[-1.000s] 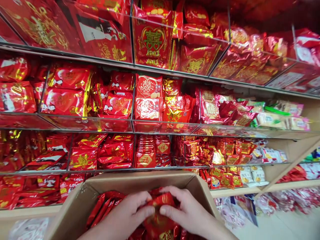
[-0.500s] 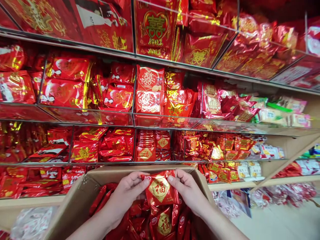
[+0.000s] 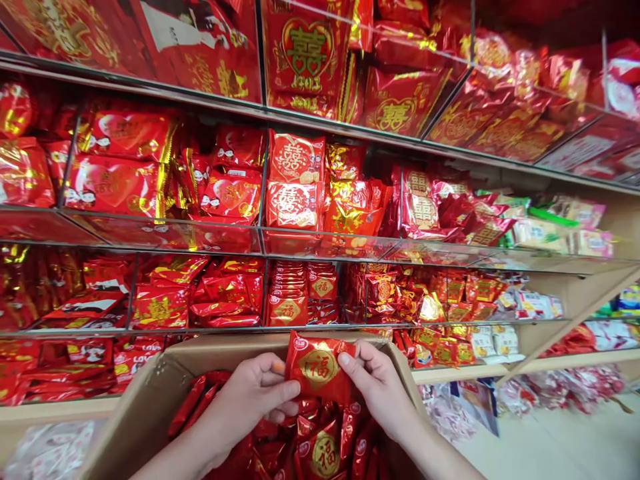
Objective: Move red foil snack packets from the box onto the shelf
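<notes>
Right, both hands on one red packet (image 3: 319, 365), bottom centre of frame, held just above the cardboard box (image 3: 150, 407). Left hand (image 3: 255, 400) pinches its lower left edge, right hand (image 3: 377, 383) its top right corner; fingers narrow, closed on the foil. Keep it flat, label facing out, grip on the edges rather than the middle. Matching packets (image 3: 290, 310) sit on the shelf, centre frame, directly above the box.
</notes>
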`<state>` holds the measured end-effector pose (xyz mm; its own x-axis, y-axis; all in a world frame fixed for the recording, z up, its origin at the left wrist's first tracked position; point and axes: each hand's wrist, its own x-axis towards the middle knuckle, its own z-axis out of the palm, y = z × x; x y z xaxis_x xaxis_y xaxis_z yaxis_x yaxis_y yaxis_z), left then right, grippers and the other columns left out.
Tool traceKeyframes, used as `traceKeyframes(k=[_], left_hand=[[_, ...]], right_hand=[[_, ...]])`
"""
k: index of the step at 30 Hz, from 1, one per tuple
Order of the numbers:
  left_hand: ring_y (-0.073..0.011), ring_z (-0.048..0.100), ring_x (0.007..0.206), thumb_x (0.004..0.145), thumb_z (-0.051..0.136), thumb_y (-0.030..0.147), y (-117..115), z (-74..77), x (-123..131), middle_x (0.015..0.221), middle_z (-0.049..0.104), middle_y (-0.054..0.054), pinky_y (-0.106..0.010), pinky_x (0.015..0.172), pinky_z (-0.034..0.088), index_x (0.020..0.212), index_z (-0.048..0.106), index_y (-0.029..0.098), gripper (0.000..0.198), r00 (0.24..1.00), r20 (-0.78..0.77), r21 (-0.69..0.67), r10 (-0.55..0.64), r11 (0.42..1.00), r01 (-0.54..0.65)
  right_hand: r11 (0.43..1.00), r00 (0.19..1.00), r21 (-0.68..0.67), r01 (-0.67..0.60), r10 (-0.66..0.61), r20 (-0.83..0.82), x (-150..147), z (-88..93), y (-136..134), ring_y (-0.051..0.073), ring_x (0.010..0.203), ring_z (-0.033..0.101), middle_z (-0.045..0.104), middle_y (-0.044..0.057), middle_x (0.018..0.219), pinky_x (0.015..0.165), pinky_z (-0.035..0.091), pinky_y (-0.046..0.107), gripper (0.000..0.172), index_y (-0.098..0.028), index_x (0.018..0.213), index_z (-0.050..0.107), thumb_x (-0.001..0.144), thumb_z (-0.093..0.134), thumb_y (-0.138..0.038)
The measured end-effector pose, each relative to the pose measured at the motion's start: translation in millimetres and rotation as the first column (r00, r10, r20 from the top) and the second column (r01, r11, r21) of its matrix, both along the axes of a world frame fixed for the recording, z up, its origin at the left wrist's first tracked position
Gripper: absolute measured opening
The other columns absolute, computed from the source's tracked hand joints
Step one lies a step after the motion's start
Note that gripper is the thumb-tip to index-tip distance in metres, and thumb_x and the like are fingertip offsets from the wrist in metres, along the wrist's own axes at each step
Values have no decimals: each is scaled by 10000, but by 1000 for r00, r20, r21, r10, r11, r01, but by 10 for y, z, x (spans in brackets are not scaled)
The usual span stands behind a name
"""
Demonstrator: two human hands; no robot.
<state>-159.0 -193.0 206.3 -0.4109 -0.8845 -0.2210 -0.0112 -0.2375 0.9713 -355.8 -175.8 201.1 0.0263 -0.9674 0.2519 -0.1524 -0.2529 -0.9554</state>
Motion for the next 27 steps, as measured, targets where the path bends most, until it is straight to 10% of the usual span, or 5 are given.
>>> traceKeyframes(k=[12,16,21,27], left_hand=[[-127,594,664,678,607,295,17,84,30,660,641,38,-229,607,431,602,440,191,211,990,-100,-66,103,992,-110],[-119,588,634,702,580,306,17,102,46,624,615,54,-202,560,399,612,432,195,205,992,-65,-138,111,983,-119],[-104,561,607,710,573,294,31,110,44,581,578,65,-198,558,390,610,415,194,211,993,-52,-187,109,975,-117],[-100,539,577,706,571,307,32,95,28,562,593,50,-201,550,380,610,434,188,206,994,-19,-211,107,971,-109]], right_hand=[[997,996,-45,63,-66,-65,9,-10,-6,79,480,403,384,-53,528,457,372,189,264,-176,623,406,755,481,-392],[953,975,-231,195,-213,-57,-28,32,27,153,800,547,571,67,892,703,464,272,246,-174,971,474,770,482,-315],[866,934,-449,220,-319,-158,-57,47,78,209,1079,420,459,103,1154,913,353,393,332,-197,1099,438,776,468,-266],[957,957,-275,91,-161,-243,-15,26,67,134,672,525,551,28,764,614,462,249,355,-192,1108,420,770,483,-284]])
